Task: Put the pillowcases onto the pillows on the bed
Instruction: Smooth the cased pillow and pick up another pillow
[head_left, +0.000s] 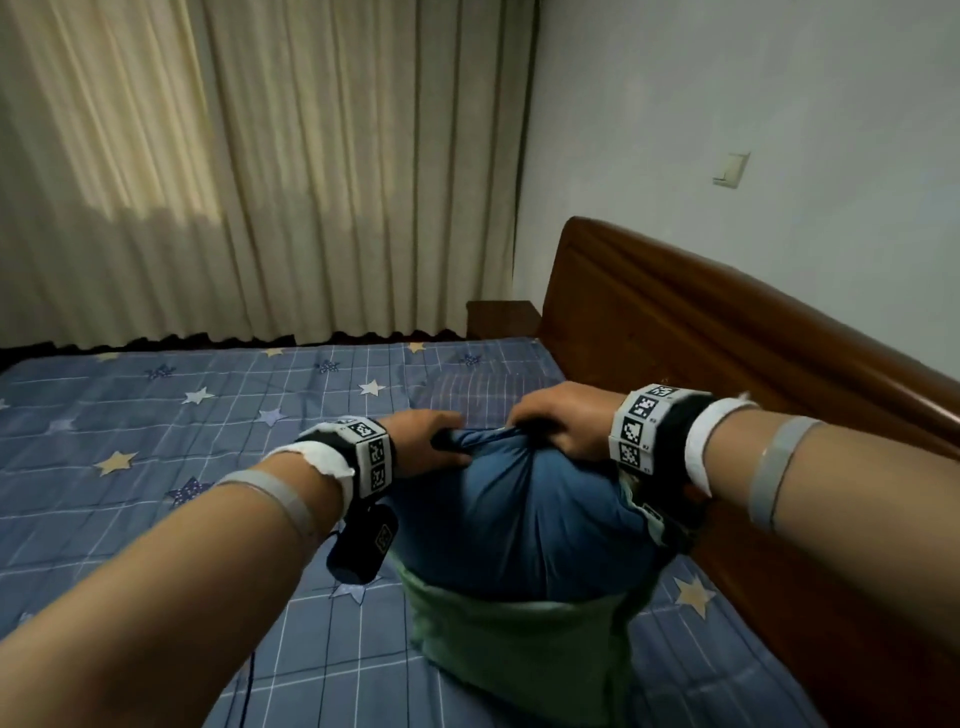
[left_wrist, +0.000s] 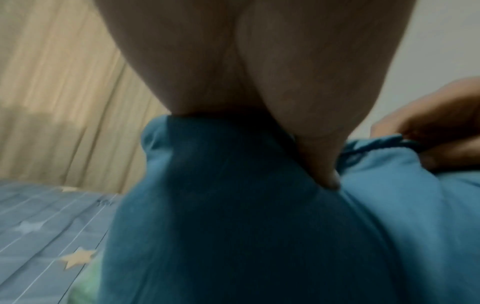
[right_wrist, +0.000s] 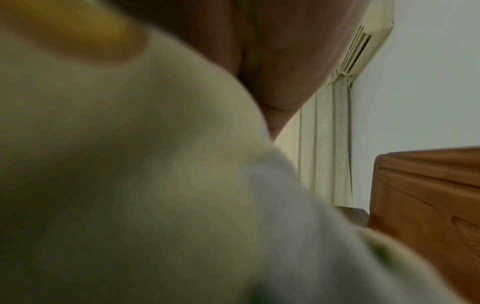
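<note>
Both hands (head_left: 498, 431) grip blue pillow (head_left: 524, 525) — no lettering legible.

Bed (head_left: 156, 415) open leftward — headboard (head_left: 701, 332) blocks the right.

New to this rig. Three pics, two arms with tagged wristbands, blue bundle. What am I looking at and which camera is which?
No robot here: a person works with bare hands, wearing marker wristbands and cameras. The wide picture comes from a head camera; the other two look along each wrist.

On the bed, with its star-patterned sheet, stands a pillow in blue fabric, its lower end inside a green pillowcase. The left hand and right hand both grip the bunched blue fabric at the top. The left wrist view shows that blue fabric close up; the right wrist view is mostly blocked by blurred pale cloth, with the wooden headboard at the side.
</note>
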